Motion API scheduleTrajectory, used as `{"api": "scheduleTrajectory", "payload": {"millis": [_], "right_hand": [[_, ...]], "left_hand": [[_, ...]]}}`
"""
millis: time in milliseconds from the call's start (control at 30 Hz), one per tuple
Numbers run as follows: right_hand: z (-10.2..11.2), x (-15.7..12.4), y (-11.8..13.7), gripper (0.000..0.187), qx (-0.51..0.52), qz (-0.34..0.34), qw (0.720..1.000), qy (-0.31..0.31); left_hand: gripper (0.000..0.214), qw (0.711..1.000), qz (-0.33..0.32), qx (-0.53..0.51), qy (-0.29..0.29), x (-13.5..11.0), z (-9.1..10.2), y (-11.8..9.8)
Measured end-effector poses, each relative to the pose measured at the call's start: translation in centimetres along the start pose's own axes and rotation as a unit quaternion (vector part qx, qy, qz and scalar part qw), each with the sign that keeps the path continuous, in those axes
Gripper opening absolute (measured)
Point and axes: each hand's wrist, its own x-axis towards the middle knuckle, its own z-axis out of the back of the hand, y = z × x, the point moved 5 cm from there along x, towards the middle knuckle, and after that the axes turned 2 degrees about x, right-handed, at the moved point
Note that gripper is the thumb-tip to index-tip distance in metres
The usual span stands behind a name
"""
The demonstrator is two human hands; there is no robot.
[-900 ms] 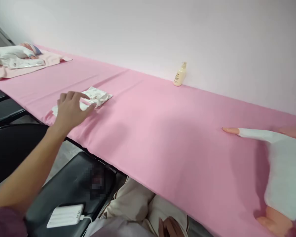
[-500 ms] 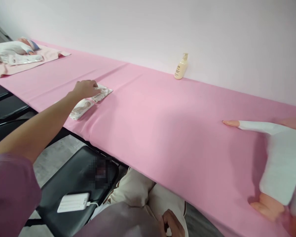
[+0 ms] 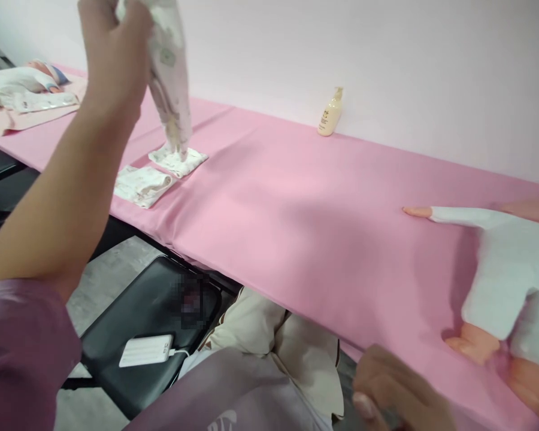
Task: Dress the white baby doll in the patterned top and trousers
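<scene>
My left hand [image 3: 117, 42] is raised at the upper left, its fingers closed on a white printed cloth [image 3: 168, 66] that hangs down in a narrow bunch. The cloth's lower end is over a folded white printed cloth [image 3: 193, 161] on the table; whether they touch I cannot tell. Beside it, nearer the table's front edge, lies another folded printed cloth [image 3: 144, 185]. Low on the right, by the table edge, my right hand [image 3: 397, 389] is loosely curled and slightly blurred, with nothing seen in it.
A pink-covered table [image 3: 269, 221] runs along the wall. On it are a pump bottle [image 3: 330, 114], a white-dressed doll [image 3: 498, 263] at right, and another doll [image 3: 22, 81] on a pale pink towel [image 3: 31, 123]. A white power bank [image 3: 146, 350] lies on a black chair [image 3: 130, 305].
My left hand has lifted a printed cloth up from the table, and it now hangs unfolded. My right hand has moved from my lap to the right, toward the table edge.
</scene>
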Motion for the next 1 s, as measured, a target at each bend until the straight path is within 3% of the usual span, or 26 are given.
{"api": "scheduleTrajectory", "payload": {"millis": [33, 100, 167, 200, 267, 300, 367, 467, 600, 767, 900, 1000], "right_hand": [[1.7, 2.1, 1.1, 0.028, -0.020, 0.003, 1.000, -0.004], [4.4, 6.4, 3.3, 0.026, -0.080, 0.000, 0.996, -0.049], [6.1, 10.5, 5.3, 0.028, -0.139, -0.011, 0.986, -0.094], [6.4, 12.4, 6.2, 0.029, -0.163, -0.005, 0.982, -0.099], [6.7, 15.3, 7.5, 0.037, -0.197, 0.015, 0.975, -0.105], [6.8, 16.4, 7.8, 0.044, -0.203, 0.020, 0.973, -0.104], [6.9, 17.8, 7.7, 0.055, -0.194, 0.017, 0.976, -0.100], [7.0, 18.3, 6.6, 0.058, -0.143, 0.006, 0.986, -0.086], [7.2, 17.8, 4.6, 0.037, -0.041, 0.011, 0.998, -0.048], [7.5, 17.2, 2.3, 0.037, 0.095, 0.023, 0.995, -0.012], [7.9, 15.5, 2.0, 0.032, 0.231, -0.030, 0.971, -0.043], [8.8, 13.3, 2.8, 0.027, 0.273, -0.072, 0.955, -0.089]], "left_hand": [[0.092, 0.999, -0.018, -0.018, 0.021, -0.7, -0.1, -2.9], [0.085, 0.990, 0.013, -0.083, 0.112, -3.0, -0.1, -9.4], [0.066, 0.959, 0.051, -0.220, 0.170, -5.8, 1.1, -17.0], [0.038, 0.921, 0.056, -0.341, 0.179, -7.1, 2.2, -21.0], [0.030, 0.808, 0.042, -0.522, 0.272, -9.6, 4.1, -28.4], [0.032, 0.751, 0.041, -0.581, 0.310, -10.6, 5.0, -31.3], [0.035, 0.691, 0.064, -0.619, 0.367, -12.0, 6.0, -34.8], [0.037, 0.662, 0.085, -0.628, 0.401, -12.9, 6.1, -36.4], [0.035, 0.683, 0.073, -0.605, 0.402, -13.3, 5.0, -35.9], [0.034, 0.690, 0.079, -0.584, 0.421, -13.9, 4.4, -35.4], [0.038, 0.675, 0.112, -0.587, 0.434, -14.2, 5.1, -34.1], [0.039, 0.690, 0.136, -0.560, 0.438, -14.2, 6.2, -32.3]]}}
